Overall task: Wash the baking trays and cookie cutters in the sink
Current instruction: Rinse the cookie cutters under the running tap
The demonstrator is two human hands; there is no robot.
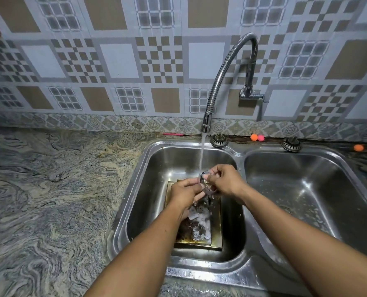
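Observation:
Both hands are over the left sink basin (148, 202), under the stream of water from the flexible tap (206, 123). My left hand (183, 195) and my right hand (225, 181) both pinch a thin metal cookie cutter (204, 183) held between them in the stream. Below them, on the basin floor, lies a stained baking tray (215, 213) with foamy water and several pale cookie cutters (200, 221) on it. My arms hide part of the tray.
The right basin (302, 194) holds only foam and water drops. Two round strainer plugs (219, 141) (291, 144) sit on the sink's back rim. Small orange and pink balls (256, 137) lie by the tiled wall. A marbled stone counter (49, 189) spreads left.

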